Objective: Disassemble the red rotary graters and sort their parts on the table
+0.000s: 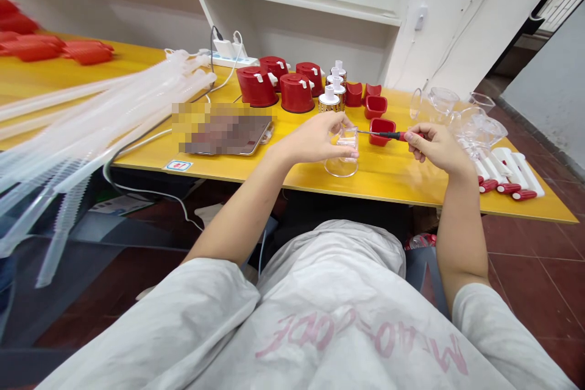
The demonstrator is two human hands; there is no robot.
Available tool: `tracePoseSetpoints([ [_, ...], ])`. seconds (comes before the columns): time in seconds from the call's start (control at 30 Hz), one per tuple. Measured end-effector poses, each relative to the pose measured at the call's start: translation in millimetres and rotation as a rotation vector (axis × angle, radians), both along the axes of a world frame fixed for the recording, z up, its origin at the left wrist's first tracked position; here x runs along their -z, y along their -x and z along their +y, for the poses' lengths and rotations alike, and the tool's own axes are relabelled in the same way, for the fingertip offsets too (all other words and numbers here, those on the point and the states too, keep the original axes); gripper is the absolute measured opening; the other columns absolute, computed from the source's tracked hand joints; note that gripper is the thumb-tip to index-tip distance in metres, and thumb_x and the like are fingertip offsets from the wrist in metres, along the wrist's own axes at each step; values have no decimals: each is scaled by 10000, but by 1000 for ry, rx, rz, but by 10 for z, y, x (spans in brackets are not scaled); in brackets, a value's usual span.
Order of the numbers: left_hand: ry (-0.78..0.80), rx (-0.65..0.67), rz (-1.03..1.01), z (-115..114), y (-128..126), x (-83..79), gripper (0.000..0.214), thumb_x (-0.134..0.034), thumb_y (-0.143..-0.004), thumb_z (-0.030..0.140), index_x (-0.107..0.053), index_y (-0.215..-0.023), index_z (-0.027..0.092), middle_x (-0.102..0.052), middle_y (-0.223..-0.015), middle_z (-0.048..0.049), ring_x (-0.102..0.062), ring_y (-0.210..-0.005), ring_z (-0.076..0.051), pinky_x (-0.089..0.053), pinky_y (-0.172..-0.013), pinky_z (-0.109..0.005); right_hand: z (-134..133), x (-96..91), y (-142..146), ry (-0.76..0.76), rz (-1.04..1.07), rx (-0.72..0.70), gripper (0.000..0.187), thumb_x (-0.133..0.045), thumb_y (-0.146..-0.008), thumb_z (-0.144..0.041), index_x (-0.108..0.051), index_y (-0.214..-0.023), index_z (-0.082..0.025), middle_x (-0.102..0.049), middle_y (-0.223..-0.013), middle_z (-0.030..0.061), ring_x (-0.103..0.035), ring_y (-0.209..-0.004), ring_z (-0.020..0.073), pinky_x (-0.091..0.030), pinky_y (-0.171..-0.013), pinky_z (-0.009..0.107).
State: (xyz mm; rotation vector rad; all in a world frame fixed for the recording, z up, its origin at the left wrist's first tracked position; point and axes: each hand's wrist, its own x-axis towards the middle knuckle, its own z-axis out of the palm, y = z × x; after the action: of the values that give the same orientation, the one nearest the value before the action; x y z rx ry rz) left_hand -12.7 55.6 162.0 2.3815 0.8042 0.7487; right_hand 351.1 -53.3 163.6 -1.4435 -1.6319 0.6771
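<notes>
My left hand (320, 139) grips a clear plastic part with a round rim (342, 173), its thumb and fingers closed around the upper section. In my right hand (436, 147) is a slim screwdriver (387, 134) with a black and red handle, held level by the fingertips. The screwdriver's thin metal shaft points left and meets the clear part beside my left fingers. Whether the tip sits in a hole or a screw, I cannot tell. Small red open cups (382, 131) stand just behind the screwdriver.
Red round housings (297, 92) and white-topped cylinders (329, 97) stand at the back of the yellow table (301, 178). Clear containers (479, 125) and white handles with red ends (521, 173) lie right. Left are a tablet-like device (256, 137), cables and long translucent tubes (114, 97).
</notes>
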Motion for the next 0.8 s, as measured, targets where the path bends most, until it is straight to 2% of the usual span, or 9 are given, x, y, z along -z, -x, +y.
tracePoseSetpoints([
  [0.17,9,2,-5,-8,0,-4,812,-1028,-805,801,-837,-1359,237,-885,-1380,-138,-821,-1277,-413,-639,-1199,-571,34,30,-25,42,-19,14,1070,-747,-804,-1310,-774,-834,-240,-752,-758,86,-649,-593,166,-512,-505,310],
  [0.3,9,-7,2,-25,0,-13,809,-1012,-803,784,-838,-1364,227,-883,-1386,-138,-815,-1273,-409,-632,-1201,-562,49,35,-27,11,0,28,1028,-858,-787,-1255,-834,-894,-233,-729,-734,58,-615,-581,151,-506,-506,299],
  [0.47,5,0,0,-20,-2,-15,795,-1006,-815,779,-837,-1364,228,-885,-1390,-138,-815,-1270,-407,-630,-1199,-562,32,27,-41,-48,-12,9,903,-1019,-806,-1112,-840,-962,-241,-730,-765,31,-645,-622,150,-528,-530,286],
  [0.57,4,4,-6,-5,-1,-6,784,-1014,-814,771,-835,-1356,233,-887,-1393,-136,-817,-1274,-409,-629,-1199,-566,31,35,-54,-24,0,9,957,-975,-774,-1172,-834,-972,-247,-758,-799,47,-660,-630,157,-536,-517,287],
  [0.7,6,3,-6,0,-1,1,798,-1021,-808,778,-835,-1358,230,-883,-1381,-136,-817,-1272,-408,-629,-1199,-566,46,45,-51,25,3,12,1050,-800,-794,-1283,-799,-870,-236,-764,-776,87,-656,-597,163,-525,-495,302],
  [0.8,13,2,-5,-2,-1,3,805,-1015,-810,770,-834,-1373,223,-879,-1374,-140,-817,-1268,-408,-630,-1196,-569,53,36,-38,29,-8,18,1068,-811,-777,-1286,-829,-875,-223,-740,-744,79,-642,-578,157,-526,-507,309],
])
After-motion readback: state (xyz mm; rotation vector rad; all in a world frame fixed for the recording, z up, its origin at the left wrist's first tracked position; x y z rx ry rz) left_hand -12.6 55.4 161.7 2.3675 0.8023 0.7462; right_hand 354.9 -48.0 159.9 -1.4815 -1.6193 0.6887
